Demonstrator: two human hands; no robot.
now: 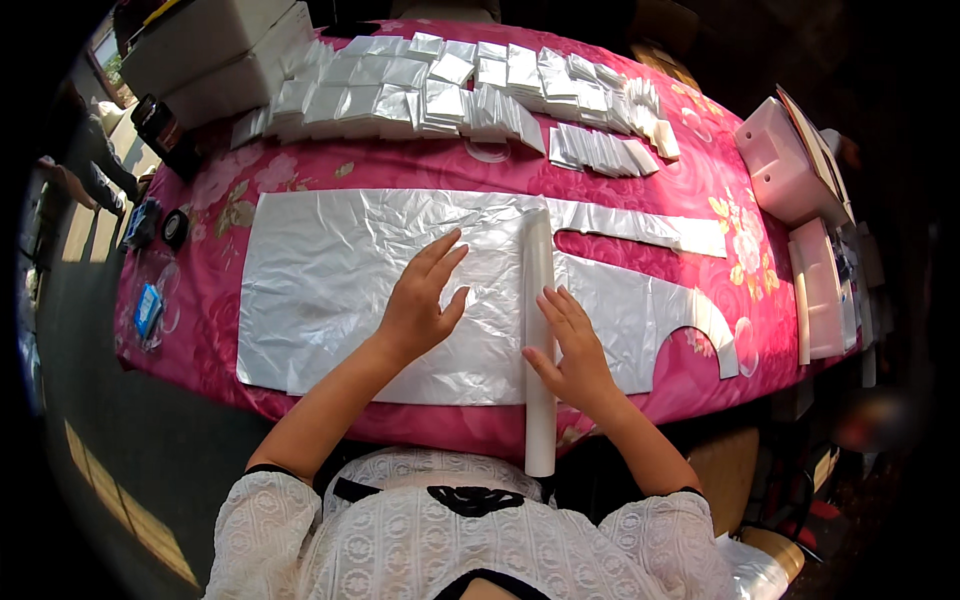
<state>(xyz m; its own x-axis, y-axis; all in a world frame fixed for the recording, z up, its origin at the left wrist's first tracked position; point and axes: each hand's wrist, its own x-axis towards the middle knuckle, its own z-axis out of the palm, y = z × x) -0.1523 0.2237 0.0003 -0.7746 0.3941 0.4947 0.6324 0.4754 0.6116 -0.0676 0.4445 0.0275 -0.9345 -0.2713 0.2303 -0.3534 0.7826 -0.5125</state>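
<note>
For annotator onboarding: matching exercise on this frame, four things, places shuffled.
1. long pale tube
2. right hand
3. folded white packets
4. dark container

A. at the pink tablecloth's far left corner, by the white boxes
B. in rows along the tablecloth's far side
C. lying across the flat silvery sheet
D. at the tube's right side

Pairs: 1-C, 2-D, 3-B, 4-A

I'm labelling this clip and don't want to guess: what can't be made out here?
All in the head view:
- The strip of silvery plastic sheet beneath the white tube: the tube covers it.
- Whether the left hand touches the sheet: its own back hides the palm.
- The right hand's palm side: hidden by its back.
- The reddish thing at lower right: too blurred to identify.
</note>
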